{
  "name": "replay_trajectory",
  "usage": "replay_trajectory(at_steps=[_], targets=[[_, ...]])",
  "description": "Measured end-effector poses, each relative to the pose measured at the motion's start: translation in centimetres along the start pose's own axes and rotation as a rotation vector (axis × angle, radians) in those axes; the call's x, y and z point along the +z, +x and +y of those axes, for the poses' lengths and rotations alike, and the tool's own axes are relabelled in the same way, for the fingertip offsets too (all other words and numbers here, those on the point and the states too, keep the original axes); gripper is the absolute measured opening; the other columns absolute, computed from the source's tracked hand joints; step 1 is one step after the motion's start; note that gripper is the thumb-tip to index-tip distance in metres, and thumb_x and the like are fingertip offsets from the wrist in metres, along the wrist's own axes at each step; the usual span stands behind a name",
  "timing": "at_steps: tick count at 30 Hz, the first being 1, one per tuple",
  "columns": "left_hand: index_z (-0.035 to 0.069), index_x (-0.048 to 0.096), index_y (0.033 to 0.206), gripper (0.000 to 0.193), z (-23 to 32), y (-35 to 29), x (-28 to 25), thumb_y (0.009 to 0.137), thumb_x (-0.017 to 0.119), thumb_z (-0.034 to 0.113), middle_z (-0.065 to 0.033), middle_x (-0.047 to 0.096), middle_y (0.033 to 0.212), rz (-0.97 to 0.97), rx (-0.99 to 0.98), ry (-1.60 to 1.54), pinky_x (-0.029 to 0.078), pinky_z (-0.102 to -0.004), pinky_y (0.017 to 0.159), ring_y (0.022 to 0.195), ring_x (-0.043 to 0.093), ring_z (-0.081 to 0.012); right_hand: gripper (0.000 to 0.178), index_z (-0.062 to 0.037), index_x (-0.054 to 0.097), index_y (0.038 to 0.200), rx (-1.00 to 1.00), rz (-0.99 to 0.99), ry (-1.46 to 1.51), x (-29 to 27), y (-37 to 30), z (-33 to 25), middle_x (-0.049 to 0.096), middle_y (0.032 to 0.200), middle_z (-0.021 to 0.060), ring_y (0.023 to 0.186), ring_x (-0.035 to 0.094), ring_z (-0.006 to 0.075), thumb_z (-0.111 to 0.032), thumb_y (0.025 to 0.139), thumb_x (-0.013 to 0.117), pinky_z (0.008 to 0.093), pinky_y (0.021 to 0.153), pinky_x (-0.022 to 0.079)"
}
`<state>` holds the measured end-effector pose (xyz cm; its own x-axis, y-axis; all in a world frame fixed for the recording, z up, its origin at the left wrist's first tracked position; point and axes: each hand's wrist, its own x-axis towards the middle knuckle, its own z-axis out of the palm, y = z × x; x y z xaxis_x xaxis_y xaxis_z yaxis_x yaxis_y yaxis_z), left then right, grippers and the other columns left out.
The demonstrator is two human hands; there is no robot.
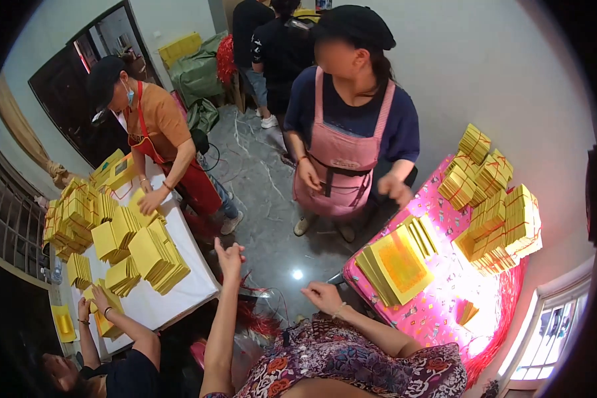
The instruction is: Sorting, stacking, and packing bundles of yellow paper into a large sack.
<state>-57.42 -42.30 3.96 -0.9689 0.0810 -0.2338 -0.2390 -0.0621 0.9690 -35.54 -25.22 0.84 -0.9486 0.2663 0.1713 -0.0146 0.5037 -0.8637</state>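
My left hand (229, 259) is held up over the grey floor between the two tables, fingers partly stretched and apart, with nothing in it. My right hand (324, 297) is loosely curled beside the near left corner of the pink table, a bracelet on its wrist. I see nothing held in it, though its palm side is hidden. Nearest to it on that table lies a stack of yellow paper (395, 265) with an orange printed panel on top. Neither hand touches paper.
Tied yellow paper bundles (494, 229) sit at the pink table's (414, 318) wall side. Yellow stacks (156, 255) crowd the white table (199, 285) at left, where two people handle paper. A person in a pink apron (341, 166) stands ahead. Red strands (259, 322) hang near my left arm.
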Motion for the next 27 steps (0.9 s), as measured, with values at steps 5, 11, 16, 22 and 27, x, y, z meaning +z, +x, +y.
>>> replay_trajectory(at_steps=[5,11,16,22,27], targets=[[0.010,0.006,0.139,0.068,-3.4,-1.3,2.4,0.086,0.050,0.007,-0.0076,0.059,0.074,-0.116,-0.054,0.006,0.041,-0.0224,0.045,0.049,0.046,-0.0094,0.029,-0.0015,0.054,0.068,0.169,0.093,0.039,-2.2,-0.1,1.2,0.046,0.054,0.0090,0.047,0.045,0.0169,-0.025,0.082,0.061,0.0300,0.047,0.038],[0.007,0.017,0.136,0.059,-9.5,-4.7,3.3,0.087,0.050,0.008,-0.0065,0.059,0.076,-0.162,-0.208,-0.042,0.042,-0.0228,0.046,0.050,0.048,-0.0093,0.026,-0.0004,0.054,0.067,0.118,0.055,0.078,-2.7,3.4,-0.7,0.046,0.055,0.0047,0.050,0.041,0.0091,-0.020,0.083,0.061,0.0249,0.047,0.035],[0.007,0.026,0.133,0.052,-13.8,-9.4,2.8,0.086,0.049,0.008,-0.0067,0.061,0.080,-0.182,-0.387,0.031,0.043,-0.0228,0.047,0.053,0.051,-0.0093,0.022,0.0001,0.054,0.069,0.050,0.006,0.100,-1.3,6.9,-2.4,0.046,0.058,0.0050,0.052,0.042,0.0095,-0.015,0.084,0.059,0.0243,0.049,0.035],[0.006,0.031,0.129,0.047,-16.4,-11.3,0.5,0.086,0.049,0.007,-0.0070,0.061,0.083,-0.137,-0.395,0.002,0.044,-0.0219,0.049,0.054,0.052,-0.0091,0.019,-0.0006,0.050,0.073,-0.202,0.069,0.119,-0.6,13.4,-4.9,0.045,0.065,0.0132,0.058,0.047,0.0260,-0.015,0.085,0.054,0.0328,0.054,0.039],[0.005,0.037,0.124,0.043,-13.7,-11.5,-0.9,0.083,0.047,0.001,-0.0076,0.060,0.079,-0.034,-0.318,-0.075,0.043,-0.0228,0.044,0.050,0.051,-0.0103,0.027,-0.0033,0.054,0.074,-0.058,0.093,0.226,0.0,21.6,-5.9,0.046,0.058,0.0079,0.055,0.043,0.0133,-0.026,0.088,0.052,0.0309,0.053,0.039]])
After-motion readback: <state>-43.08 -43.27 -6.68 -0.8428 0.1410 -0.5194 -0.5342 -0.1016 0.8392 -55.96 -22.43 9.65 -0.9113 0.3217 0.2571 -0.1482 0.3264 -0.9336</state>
